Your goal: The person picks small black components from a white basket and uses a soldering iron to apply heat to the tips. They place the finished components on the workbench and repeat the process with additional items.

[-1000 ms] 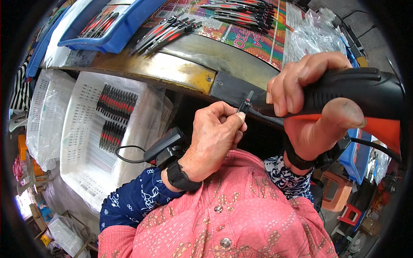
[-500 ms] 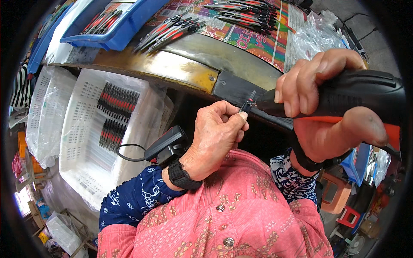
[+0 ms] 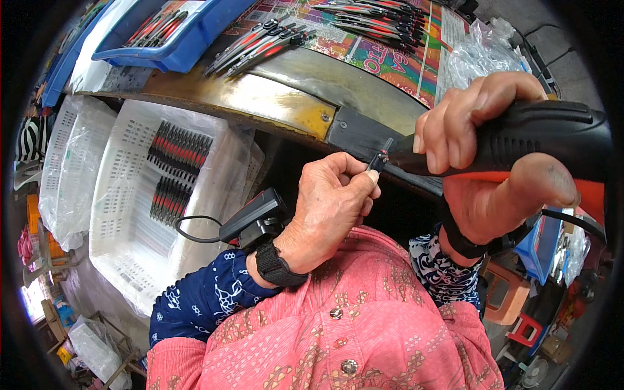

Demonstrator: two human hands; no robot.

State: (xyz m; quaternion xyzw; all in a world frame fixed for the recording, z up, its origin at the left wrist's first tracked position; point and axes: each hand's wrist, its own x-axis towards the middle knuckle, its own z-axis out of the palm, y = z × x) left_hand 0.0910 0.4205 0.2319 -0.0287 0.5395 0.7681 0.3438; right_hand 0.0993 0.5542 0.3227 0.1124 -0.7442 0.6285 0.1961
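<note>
My left hand (image 3: 328,205) pinches a small dark piece (image 3: 376,162) between thumb and fingertips, and a thin metal pin sticks up from it. My right hand (image 3: 458,127) is wrapped round a black and red power tool (image 3: 539,140), shaped like an electric screwdriver, lying sideways. The tapered nose of the tool meets the small piece at my left fingertips, just in front of the bench edge. Whether the tip touches or sits just short of it is too small to tell. Most of the piece is hidden by my fingers.
Slim black and red tools lie in rows in a white crate (image 3: 123,260) at left. More slim tools (image 3: 260,45) lie on the metal-edged bench (image 3: 260,97), beside a blue tray (image 3: 172,58). Clear plastic bags (image 3: 487,55) sit at the far right.
Both hands keep their grips and stay nearly in place. The view has shifted slightly, and a black cord now shows below the tool at right.
</note>
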